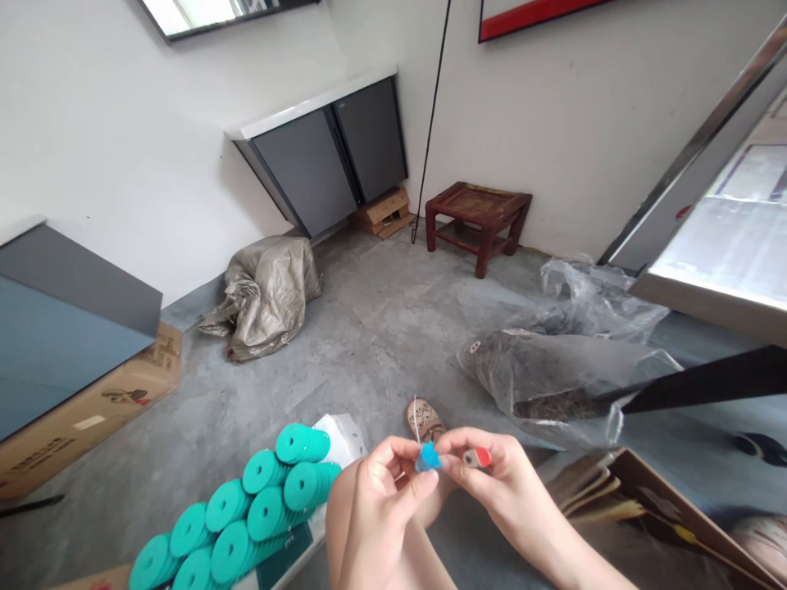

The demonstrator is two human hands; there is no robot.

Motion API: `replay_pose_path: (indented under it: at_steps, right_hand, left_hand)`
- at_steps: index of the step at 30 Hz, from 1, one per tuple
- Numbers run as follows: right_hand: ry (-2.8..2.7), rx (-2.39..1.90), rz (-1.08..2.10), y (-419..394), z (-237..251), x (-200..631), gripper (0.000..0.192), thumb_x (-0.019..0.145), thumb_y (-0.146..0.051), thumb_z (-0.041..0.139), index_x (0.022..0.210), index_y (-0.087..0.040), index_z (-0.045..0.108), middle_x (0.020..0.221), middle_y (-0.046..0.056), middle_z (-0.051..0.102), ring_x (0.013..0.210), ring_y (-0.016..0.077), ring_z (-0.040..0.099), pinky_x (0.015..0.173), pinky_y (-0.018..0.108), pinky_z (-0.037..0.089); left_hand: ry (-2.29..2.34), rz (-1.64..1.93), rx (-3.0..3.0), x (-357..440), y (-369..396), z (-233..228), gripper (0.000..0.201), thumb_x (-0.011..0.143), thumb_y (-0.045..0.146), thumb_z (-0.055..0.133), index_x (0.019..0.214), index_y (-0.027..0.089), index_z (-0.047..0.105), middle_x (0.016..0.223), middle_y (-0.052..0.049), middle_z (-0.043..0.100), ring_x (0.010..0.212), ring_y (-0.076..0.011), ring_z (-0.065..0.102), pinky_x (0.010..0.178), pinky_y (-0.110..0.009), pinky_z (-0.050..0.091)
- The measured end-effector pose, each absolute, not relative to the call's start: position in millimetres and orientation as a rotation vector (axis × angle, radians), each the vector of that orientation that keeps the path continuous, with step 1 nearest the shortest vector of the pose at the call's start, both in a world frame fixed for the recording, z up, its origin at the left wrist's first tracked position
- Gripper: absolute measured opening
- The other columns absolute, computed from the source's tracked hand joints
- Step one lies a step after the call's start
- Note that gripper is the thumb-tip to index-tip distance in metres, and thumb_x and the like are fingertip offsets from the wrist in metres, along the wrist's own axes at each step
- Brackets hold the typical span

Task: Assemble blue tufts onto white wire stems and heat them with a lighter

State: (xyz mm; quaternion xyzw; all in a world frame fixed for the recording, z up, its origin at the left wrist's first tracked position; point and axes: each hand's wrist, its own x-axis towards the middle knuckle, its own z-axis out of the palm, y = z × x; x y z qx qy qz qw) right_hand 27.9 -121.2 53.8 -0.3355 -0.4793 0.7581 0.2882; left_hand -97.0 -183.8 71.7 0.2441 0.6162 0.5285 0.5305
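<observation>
My left hand [388, 483] is closed in a pinch on a small bright blue piece [429, 456] with a jagged, star-like end. A thin white strand [416, 418] rises from beside the blue piece; its lower end is hidden by my fingers. From the other side, the fingertips of my right hand [485, 469] press against the same blue piece. A small red-and-grey item [478, 457] sits between the fingers of that hand; its kind is unclear. Below and left of my hands, rows of teal discs with center holes [264, 512] lie stacked on their sides.
The teal discs rest on a white-and-green box [339, 438]. An open cardboard box [670, 508] stands at the right, near clear plastic bags [547, 373]. Farther off are a red-brown stool [476, 205], a crumpled sack [274, 287] and grey cabinets [304, 172].
</observation>
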Motion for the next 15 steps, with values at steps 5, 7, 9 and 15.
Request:
replay_pose_path:
  at_steps: [5,7,9,15]
  right_hand:
    - [-1.365,-0.911,1.981,-122.2,55.3,29.3,0.031,0.073,-0.041,0.061,0.072,-0.01,0.061,0.058,0.0,0.044,0.054,0.0085,0.031,0.052,0.022,0.026]
    - [-1.389,-0.907,1.966,-122.9,54.5,29.6,0.028,0.074,-0.039,0.06,0.071,-0.011,0.06,0.057,-0.001,0.043,0.053,0.0084,0.03,0.051,0.022,0.025]
    - [-1.375,-0.906,1.96,-123.8,53.6,29.6,0.025,0.074,-0.036,0.061,0.07,-0.011,0.059,0.056,-0.001,0.043,0.053,0.0081,0.03,0.05,0.022,0.025]
    - [-1.147,-0.853,1.984,-125.6,54.3,25.1,0.021,0.07,-0.033,0.067,0.065,-0.014,0.062,0.056,0.0,0.05,0.052,0.0076,0.036,0.051,0.02,0.03]
  left_hand:
    - [1.502,1.219,0.634,-99.7,-186.4,70.2,0.018,0.066,0.022,0.07,0.078,0.014,0.059,0.076,-0.002,0.064,0.074,-0.0115,0.058,0.071,-0.021,0.043]
    - [1.499,1.212,0.639,-99.6,-187.5,70.4,0.018,0.067,0.021,0.069,0.08,0.015,0.058,0.078,-0.002,0.064,0.075,-0.0118,0.058,0.072,-0.021,0.043]
    - [1.476,1.218,0.623,-99.1,-187.9,71.0,0.016,0.068,0.02,0.069,0.079,0.014,0.058,0.078,-0.002,0.063,0.076,-0.0118,0.058,0.073,-0.021,0.042]
    - [1.261,1.376,0.406,-96.4,-187.9,65.6,0.02,0.064,0.022,0.072,0.079,0.015,0.06,0.075,-0.001,0.06,0.071,-0.0086,0.054,0.064,-0.018,0.041]
